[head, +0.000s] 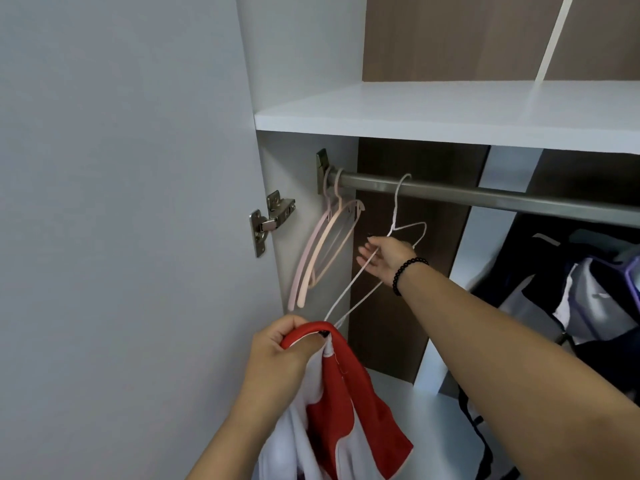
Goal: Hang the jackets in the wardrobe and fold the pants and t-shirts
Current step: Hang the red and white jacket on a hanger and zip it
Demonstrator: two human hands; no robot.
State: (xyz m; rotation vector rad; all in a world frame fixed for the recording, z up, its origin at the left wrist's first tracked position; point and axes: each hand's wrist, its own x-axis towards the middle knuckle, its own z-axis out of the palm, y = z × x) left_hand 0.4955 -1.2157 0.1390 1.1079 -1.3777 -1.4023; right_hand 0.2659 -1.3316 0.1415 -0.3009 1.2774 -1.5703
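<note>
Two hands share the work at the open wardrobe. At 6 o'clock the left hand has its grip curled tight round the red collar of the jacket, which hangs slack below it, red and white. Held by the collar, the neck opening likely stays free for a hanger to enter. At centre the right hand reaches up with a loose, wide grip, fingers spread against the lower wire of the white hanger. Its hook sits over the rail, and the frame swings down toward the jacket at 6 o'clock, probably so it can be lifted off.

Inside the wardrobe, two pink hangers hang bare at the rail's 9 o'clock end, just beside the hinge. At 3 o'clock dark clothes already hang or lie heaped; which, I cannot tell. No pants or t-shirts show clearly.
</note>
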